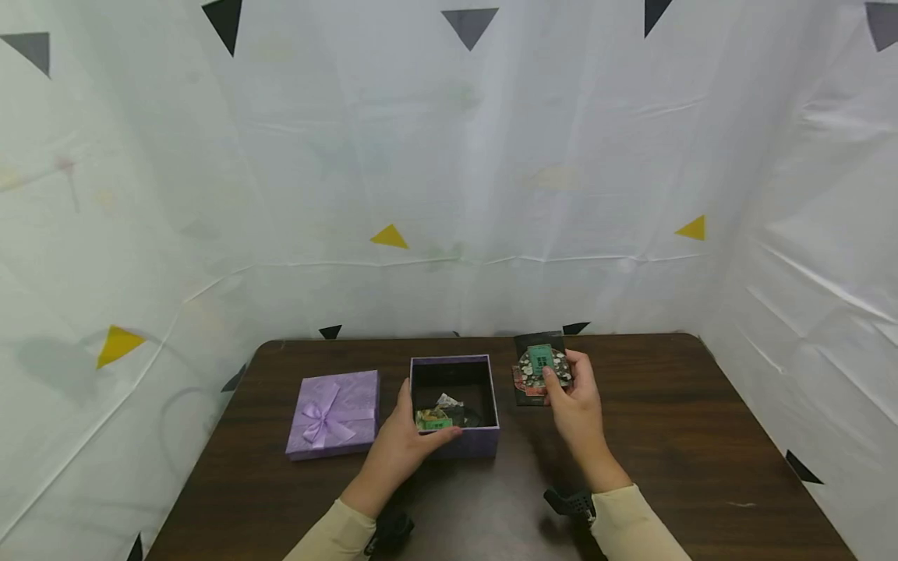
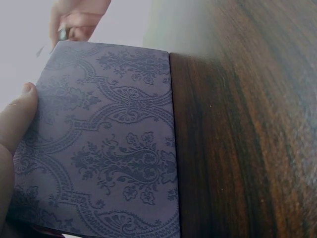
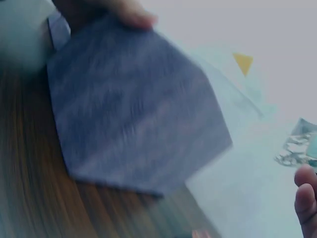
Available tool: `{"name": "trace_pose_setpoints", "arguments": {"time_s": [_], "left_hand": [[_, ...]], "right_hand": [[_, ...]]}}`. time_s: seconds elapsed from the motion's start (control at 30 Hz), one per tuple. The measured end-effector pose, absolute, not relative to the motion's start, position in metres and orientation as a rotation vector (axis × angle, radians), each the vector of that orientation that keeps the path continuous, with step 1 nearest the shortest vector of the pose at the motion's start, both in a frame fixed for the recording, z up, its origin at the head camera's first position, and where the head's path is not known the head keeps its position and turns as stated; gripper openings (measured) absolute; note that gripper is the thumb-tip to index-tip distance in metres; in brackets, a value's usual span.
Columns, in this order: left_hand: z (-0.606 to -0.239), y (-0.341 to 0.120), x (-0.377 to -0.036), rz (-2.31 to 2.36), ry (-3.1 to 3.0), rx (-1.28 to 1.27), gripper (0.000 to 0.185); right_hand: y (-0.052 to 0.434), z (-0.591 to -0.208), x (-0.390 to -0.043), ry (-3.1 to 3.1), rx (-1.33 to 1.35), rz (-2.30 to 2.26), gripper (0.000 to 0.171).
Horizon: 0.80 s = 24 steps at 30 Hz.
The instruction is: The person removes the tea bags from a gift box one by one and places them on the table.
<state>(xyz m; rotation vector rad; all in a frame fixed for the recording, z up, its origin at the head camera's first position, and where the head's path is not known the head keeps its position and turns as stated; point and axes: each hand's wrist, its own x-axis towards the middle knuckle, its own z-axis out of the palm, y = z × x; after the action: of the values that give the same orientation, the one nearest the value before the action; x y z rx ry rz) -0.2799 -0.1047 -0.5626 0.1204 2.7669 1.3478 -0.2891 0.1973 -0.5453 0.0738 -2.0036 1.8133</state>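
dark wooden table (image 1: 701, 436) carries a bowed purple lid (image 1: 333, 413) beside an open purple box (image 1: 456, 446)

The view is blurred. A purple box (image 3: 133, 104) fills most of it, standing on a dark wooden table (image 3: 29, 188), with fingers of the left hand (image 3: 119, 10) on its top edge. 1 yellow triangle (image 3: 243, 63) marks the white cloth (image 3: 277, 34) behind.

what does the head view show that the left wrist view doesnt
Only the head view shows the lilac lid with a bow, small packets inside the open purple box, and the right hand holding a dark packet with a green label.
Only the left wrist view shows the embossed paisley pattern on the box wall.
Both show the left hand holding that box on the dark wooden table.
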Motion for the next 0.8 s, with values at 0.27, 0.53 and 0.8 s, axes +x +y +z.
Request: {"name": "trace_pose_setpoints", "arguments": {"time_s": [0.27, 0.53, 0.8], "left_hand": [[-0.565, -0.106, -0.280, 1.365, 2.763, 0.126, 0.139], [-0.564, -0.108, -0.282, 1.370, 2.765, 0.142, 0.137], [-0.564, -0.106, -0.282, 1.372, 2.758, 0.135, 0.137]], "right_hand": [[0.235, -0.571, -0.290, -2.007, -0.083, 1.752, 0.031], [0.251, -0.587, -0.292, -2.010, -0.151, 1.721, 0.051], [0.270, -0.595, -0.292, -2.103, -0.331, 1.476, 0.045]]}}
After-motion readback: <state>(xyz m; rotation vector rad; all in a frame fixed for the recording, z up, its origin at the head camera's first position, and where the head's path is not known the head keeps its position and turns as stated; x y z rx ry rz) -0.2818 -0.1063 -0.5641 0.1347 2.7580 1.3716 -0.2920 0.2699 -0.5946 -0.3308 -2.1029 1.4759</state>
